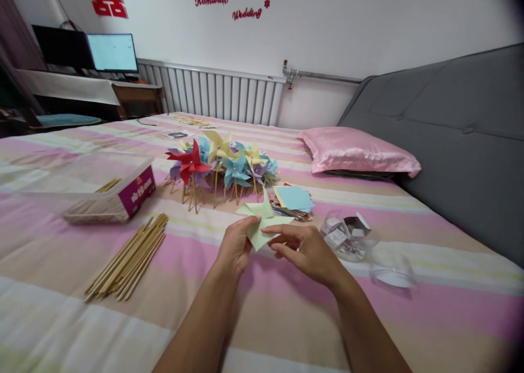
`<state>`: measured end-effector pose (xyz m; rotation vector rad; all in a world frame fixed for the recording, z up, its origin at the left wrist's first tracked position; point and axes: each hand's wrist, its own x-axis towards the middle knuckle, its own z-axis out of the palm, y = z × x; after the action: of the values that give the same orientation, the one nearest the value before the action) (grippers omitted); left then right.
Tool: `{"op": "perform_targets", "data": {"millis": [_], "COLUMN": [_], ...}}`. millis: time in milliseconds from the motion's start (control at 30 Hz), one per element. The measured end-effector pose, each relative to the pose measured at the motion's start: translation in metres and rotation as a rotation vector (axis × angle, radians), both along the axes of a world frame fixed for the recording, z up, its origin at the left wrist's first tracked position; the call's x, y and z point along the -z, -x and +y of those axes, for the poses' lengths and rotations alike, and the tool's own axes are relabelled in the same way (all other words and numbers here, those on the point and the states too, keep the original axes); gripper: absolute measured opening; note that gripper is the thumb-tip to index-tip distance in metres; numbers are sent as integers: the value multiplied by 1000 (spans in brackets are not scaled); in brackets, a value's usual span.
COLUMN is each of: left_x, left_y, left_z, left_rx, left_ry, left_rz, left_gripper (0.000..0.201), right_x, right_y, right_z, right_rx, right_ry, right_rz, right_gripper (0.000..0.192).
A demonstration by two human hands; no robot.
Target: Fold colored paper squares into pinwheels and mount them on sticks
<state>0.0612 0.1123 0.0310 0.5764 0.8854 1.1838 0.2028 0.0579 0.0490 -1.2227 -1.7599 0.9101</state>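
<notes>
Left hand: we have our left hand (236, 242) closed in a pinch, thumb on top, on the near left side of a pale green paper pinwheel (257, 235); the fingers under the paper are mostly hidden from us.
Right hand: we have our right hand (305, 247) loosely bent, index fingertip against the pinwheel's right side, the other fingers curled and partly apart; we cannot tell whether it grips the paper or only touches it.
Green pinwheel: we hold it up between both hands, in front of the paper stack; its blades point outward, and we cannot make out what, if anything, sits at its middle.
Paper stack: we see coloured sheets (295, 198) just beyond the right hand, a blue one on top, the lower ones showing only as edges.
Standing pinwheels: we see a crowd of them (236, 171) on sticks beyond the hands, a red one (191, 164) at the left front; those behind are too overlapped to count.
Loose sticks: we have a bundle (126, 261) lying left of our hands, near a see-through box (137, 191) holding more sticks, blurred through its wall.
Clear tub: right of our hands, it (347, 250) holds small boxes and shiny bits too tiny to name.
Forearms: ours are cut off by the bottom edge.
</notes>
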Motion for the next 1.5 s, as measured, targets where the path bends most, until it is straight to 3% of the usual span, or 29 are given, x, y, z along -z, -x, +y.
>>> {"op": "perform_targets", "data": {"millis": [233,500,600,867,1267,1500], "left_x": [0,1,1,1,2,0], "left_y": [-1,-3,-4,-8,-9,-10], "left_z": [-3,-4,-4,-7,-10,-10], "left_rx": [42,-8,-36,-55,-34,1], "left_ry": [-12,-127,-130,-196,-298,-338], "left_rz": [-13,10,63,160,261,322], "left_gripper": [18,18,17,18,17,16], "right_x": [13,9,11,22,21,25], "right_y": [8,17,19,17,15,7], "right_z": [11,8,9,16,17,21], "right_rx": [93,288,392,511,553,506], "right_ry": [-87,-62,-73,-146,-183,-104], "right_rz": [143,220,213,203,171,163], "right_gripper": [14,20,24,23,20,23]}}
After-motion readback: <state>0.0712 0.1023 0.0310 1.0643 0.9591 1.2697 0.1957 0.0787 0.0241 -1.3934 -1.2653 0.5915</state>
